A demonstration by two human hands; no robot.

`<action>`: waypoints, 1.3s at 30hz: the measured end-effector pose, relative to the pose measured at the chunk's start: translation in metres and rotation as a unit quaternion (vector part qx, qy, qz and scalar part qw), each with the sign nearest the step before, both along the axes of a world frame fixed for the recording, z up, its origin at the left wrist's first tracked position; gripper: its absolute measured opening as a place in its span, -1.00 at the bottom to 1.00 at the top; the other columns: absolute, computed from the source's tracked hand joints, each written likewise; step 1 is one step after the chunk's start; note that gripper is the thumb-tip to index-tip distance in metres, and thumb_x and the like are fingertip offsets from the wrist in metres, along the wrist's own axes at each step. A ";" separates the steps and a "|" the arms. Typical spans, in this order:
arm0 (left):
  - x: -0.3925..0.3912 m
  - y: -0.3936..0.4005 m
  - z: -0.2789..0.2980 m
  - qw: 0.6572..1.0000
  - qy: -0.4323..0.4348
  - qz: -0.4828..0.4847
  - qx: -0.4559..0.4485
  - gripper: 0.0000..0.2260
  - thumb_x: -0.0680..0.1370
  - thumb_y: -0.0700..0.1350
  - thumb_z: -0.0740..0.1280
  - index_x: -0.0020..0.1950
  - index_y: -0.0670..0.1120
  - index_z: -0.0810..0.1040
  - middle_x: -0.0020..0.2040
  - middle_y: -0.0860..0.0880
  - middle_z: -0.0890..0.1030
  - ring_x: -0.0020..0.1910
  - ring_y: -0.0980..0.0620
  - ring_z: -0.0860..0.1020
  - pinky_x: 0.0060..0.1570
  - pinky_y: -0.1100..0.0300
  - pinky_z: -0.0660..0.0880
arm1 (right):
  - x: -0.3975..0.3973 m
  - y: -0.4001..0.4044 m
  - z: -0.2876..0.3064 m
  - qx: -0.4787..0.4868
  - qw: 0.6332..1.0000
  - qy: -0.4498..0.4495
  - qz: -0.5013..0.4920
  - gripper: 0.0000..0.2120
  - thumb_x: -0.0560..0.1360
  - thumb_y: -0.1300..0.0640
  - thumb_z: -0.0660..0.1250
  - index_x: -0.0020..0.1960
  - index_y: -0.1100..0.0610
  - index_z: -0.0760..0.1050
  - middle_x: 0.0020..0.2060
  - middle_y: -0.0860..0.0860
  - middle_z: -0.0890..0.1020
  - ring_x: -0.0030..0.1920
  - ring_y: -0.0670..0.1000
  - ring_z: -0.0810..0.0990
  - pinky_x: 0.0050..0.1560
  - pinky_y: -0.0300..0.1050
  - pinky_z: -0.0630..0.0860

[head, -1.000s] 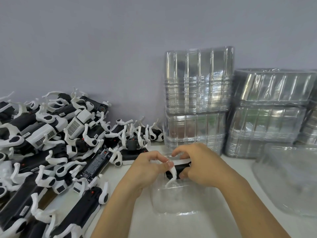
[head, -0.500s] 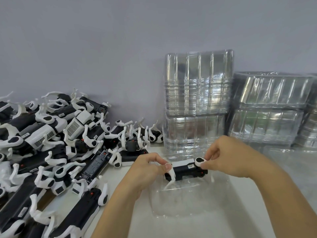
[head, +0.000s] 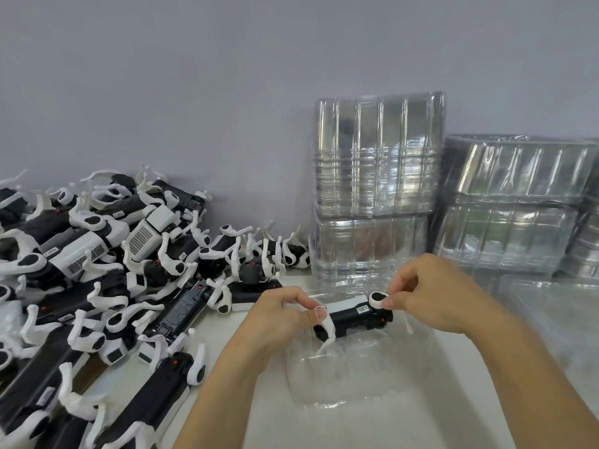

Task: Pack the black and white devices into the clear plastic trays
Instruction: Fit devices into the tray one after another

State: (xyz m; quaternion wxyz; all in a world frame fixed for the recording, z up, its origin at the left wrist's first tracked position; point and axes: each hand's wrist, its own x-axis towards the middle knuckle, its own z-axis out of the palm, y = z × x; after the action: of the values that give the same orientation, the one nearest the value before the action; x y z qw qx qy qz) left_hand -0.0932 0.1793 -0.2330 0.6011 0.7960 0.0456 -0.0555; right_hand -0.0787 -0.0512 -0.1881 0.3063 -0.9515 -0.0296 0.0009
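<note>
Plain grey wall point(head: 194, 92) backs a smooth white table point(head: 421, 426). Far left: heaped devices point(head: 97, 270), matte black bodies, glossy white curved arms, barcode labels unreadable. My left hand point(head: 275, 322) pinches one device point(head: 353, 319) by a white arm; my right hand point(head: 434, 296) pinches its round end, over a clear tray point(head: 350, 377). Ribbed tray stacks point(head: 376, 189) stand behind and rightward.

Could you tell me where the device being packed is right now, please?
The device sits centre-right in the head view, held over the clear tray between the left hand and right hand, just before the tray stacks.
</note>
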 end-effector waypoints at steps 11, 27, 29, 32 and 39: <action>0.003 -0.005 -0.004 1.000 -0.015 0.010 0.016 -0.89 0.51 -0.07 0.49 -0.09 -0.10 0.67 0.10 0.08 0.52 0.04 0.29 0.43 -0.15 0.36 0.27 | 0.001 0.001 -0.002 0.029 0.998 0.032 -0.040 -0.86 0.41 0.04 0.57 -0.28 0.00 0.66 -0.28 -0.09 0.65 -0.22 -0.11 0.57 -0.29 -0.26 0.35; 0.003 -0.008 -0.004 1.000 -0.016 0.006 0.017 -0.93 0.51 -0.05 0.49 -0.15 0.00 0.67 0.22 0.02 0.54 0.09 0.27 0.45 -0.13 0.33 0.30 | 0.001 -0.003 -0.008 -0.008 0.999 0.035 -0.014 -0.82 0.41 0.01 0.57 -0.15 -0.01 0.58 -0.26 -0.11 0.43 -0.30 -0.15 0.42 -0.35 -0.29 0.28; 0.002 -0.008 -0.003 1.000 -0.015 0.004 0.015 -0.94 0.50 -0.04 0.50 -0.17 0.03 0.67 0.22 0.02 0.54 0.10 0.32 0.43 -0.11 0.34 0.29 | 0.000 -0.004 -0.005 -0.017 0.999 0.028 0.008 -0.83 0.40 -0.02 0.57 -0.14 -0.04 0.59 -0.28 -0.09 0.48 -0.31 -0.13 0.44 -0.35 -0.31 0.29; 0.002 -0.009 -0.003 1.000 -0.016 0.002 0.009 -0.94 0.49 -0.04 0.50 -0.18 0.05 0.68 0.24 0.03 0.52 0.11 0.32 0.42 -0.08 0.29 0.31 | -0.001 -0.004 -0.002 -0.006 1.000 0.009 0.029 -0.87 0.40 -0.06 0.56 -0.15 -0.10 0.62 -0.22 -0.09 0.57 -0.24 -0.12 0.53 -0.29 -0.29 0.34; 0.002 -0.010 -0.004 1.000 -0.012 -0.005 -0.004 -0.96 0.48 -0.03 0.50 -0.16 0.06 0.68 0.28 0.03 0.50 0.14 0.27 0.43 0.05 0.16 0.28 | 0.002 0.005 -0.009 0.014 1.000 -0.006 -0.005 -0.87 0.40 0.10 0.59 -0.17 -0.05 0.64 -0.22 -0.11 0.65 -0.26 -0.16 0.57 -0.35 -0.38 0.30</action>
State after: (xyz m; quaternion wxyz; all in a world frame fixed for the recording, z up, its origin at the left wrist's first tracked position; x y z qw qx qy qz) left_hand -0.0907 0.1698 -0.2372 0.6043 0.7945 0.0348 -0.0492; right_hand -0.0765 -0.0463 -0.1976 0.3192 -0.9473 -0.0269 -0.0071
